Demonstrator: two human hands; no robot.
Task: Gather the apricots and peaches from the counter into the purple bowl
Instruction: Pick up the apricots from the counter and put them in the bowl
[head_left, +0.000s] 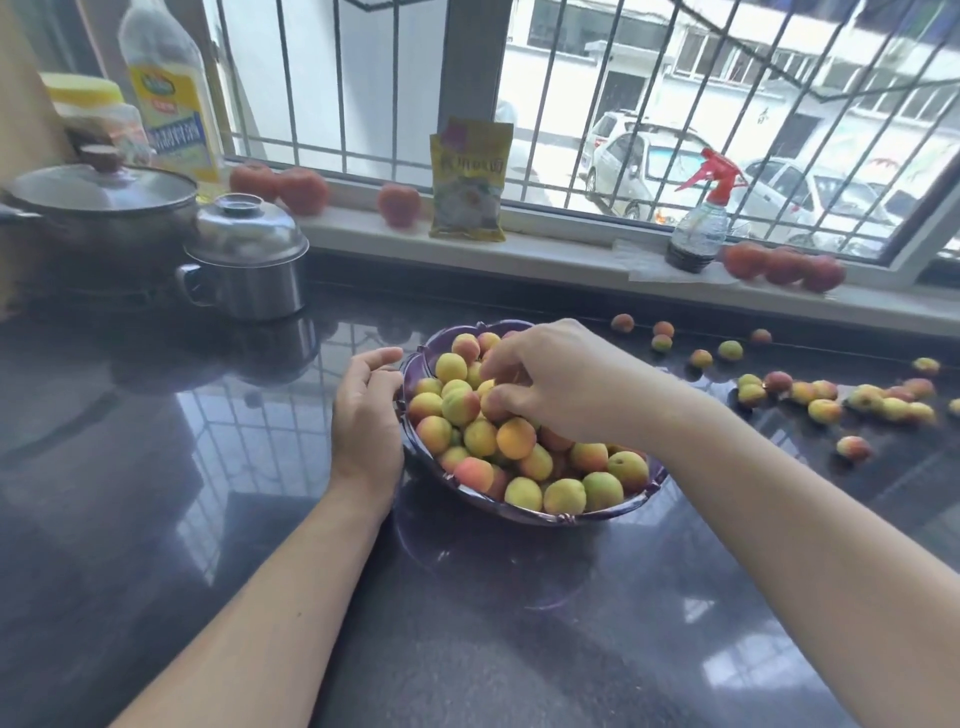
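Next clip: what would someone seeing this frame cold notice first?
The purple bowl at the centre of the dark counter, heaped with yellow and red apricots and peaches. The right hand reaches over the heap, fingers curled on fruit, while the left hand rests against the bowl's left rim. More loose fruit lies scattered on the counter to the right.

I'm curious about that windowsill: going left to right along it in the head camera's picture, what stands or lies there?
Two tomatoes → single tomato → yellow packet → spray bottle → three tomatoes.
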